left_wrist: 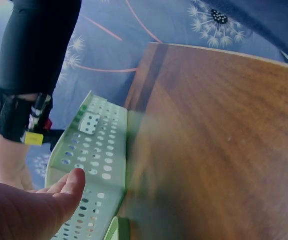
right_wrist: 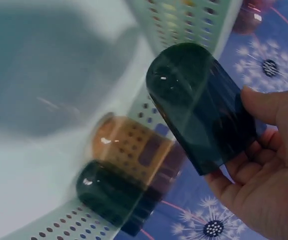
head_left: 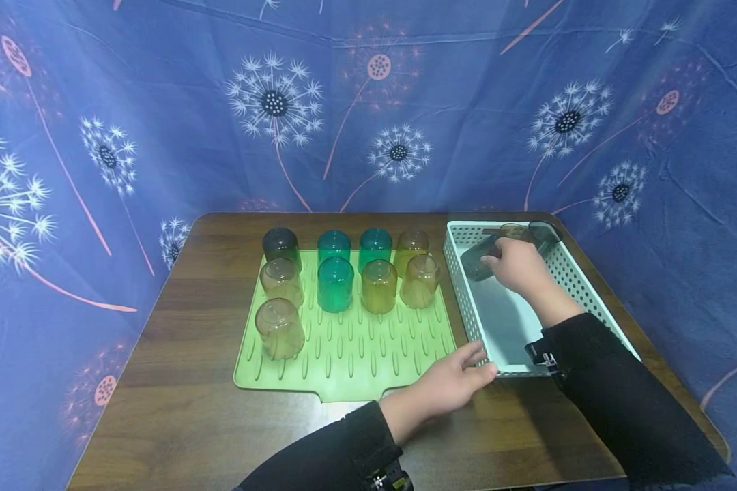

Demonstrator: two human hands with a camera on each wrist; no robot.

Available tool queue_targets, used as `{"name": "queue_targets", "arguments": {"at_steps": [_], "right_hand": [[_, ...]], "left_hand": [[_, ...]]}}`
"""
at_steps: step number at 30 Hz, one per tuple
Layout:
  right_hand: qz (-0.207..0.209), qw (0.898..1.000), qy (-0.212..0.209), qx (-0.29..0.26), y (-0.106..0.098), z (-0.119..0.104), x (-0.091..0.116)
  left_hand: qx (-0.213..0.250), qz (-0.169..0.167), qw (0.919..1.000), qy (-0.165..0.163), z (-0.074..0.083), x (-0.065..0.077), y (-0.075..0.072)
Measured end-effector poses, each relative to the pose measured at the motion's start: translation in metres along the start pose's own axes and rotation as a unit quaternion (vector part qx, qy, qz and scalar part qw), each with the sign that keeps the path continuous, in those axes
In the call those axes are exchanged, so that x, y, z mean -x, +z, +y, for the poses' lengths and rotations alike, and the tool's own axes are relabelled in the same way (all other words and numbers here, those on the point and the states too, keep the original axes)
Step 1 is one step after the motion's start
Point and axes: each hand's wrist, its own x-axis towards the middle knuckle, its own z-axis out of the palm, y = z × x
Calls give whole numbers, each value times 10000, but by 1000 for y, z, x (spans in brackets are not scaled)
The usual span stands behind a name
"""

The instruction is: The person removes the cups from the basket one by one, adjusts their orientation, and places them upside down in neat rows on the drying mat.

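Observation:
My right hand [head_left: 518, 264] grips a dark, see-through tumbler [right_wrist: 199, 107] by its side, over the far part of a pale green perforated basket [head_left: 510, 320]. Thumb and fingers wrap the tumbler, which is tilted. At the basket's far end are an amber tumbler [right_wrist: 126, 142] and a second dark tumbler [right_wrist: 116, 192]. Down at the basket's near left corner, my left hand [head_left: 451, 382] rests with its fingers extended along the wall. In the left wrist view, the thumb and fingers [left_wrist: 73, 186] lie beside the perforated side, holding nothing.
Left of the basket lies a green ridged draining mat [head_left: 344, 354]. Several tinted tumblers stand upside down on it, among them a green one [head_left: 335, 283], a yellow one [head_left: 379, 286] and a pinkish one [head_left: 280, 329]. A patterned blue cloth [head_left: 368, 102] hangs behind the wooden table [head_left: 178, 354].

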Motion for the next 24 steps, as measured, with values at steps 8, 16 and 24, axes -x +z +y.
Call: {"name": "queue_targets", "arguments": {"at_steps": [8,16,24], "right_hand": [[285,9976,127,-616,-31,-19,29],[487,9522,-136,-3012,-21,-61,68],[-819,7286,-830,-6750,19,-100,93]], "left_hand": [[112,717,9967,359,6,3,-29],[824,1571,9791,996,21,17,-67],[1200,2045,9346,2651,22,29,-94]]}}
